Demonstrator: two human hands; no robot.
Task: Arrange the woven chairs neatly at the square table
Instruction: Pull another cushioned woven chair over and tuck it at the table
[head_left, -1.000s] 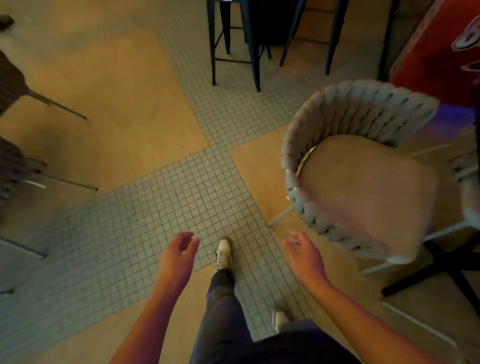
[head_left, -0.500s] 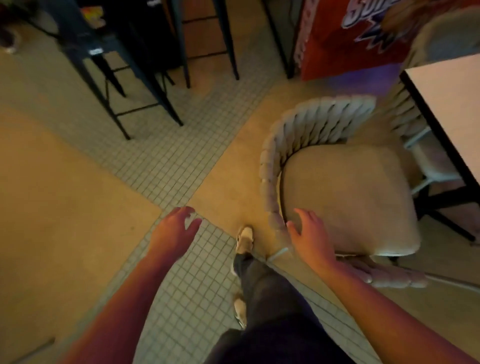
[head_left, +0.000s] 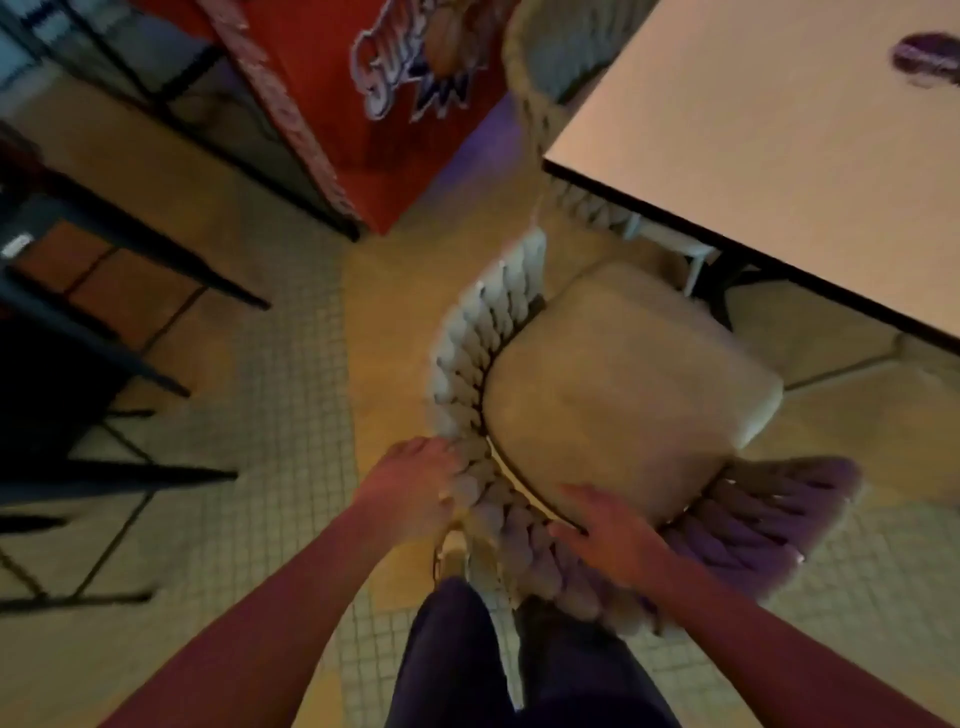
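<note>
Both hands rest on the curved woven back of a pale woven chair (head_left: 597, 395). The left hand (head_left: 415, 488) lies on the outer side of the backrest, fingers curled against the weave. The right hand (head_left: 608, 530) lies on the top rim, fingertips reaching over toward the cushioned seat just beyond them. Ahead and to the right of the right hand, the corner of the square table (head_left: 779, 156) stands apart from the seat's far edge. A second woven chair (head_left: 540, 67) sits partly under the table's far side. Beyond the left hand stands a red cabinet (head_left: 363, 104); dark stools (head_left: 104, 291) are off to its left.
</note>
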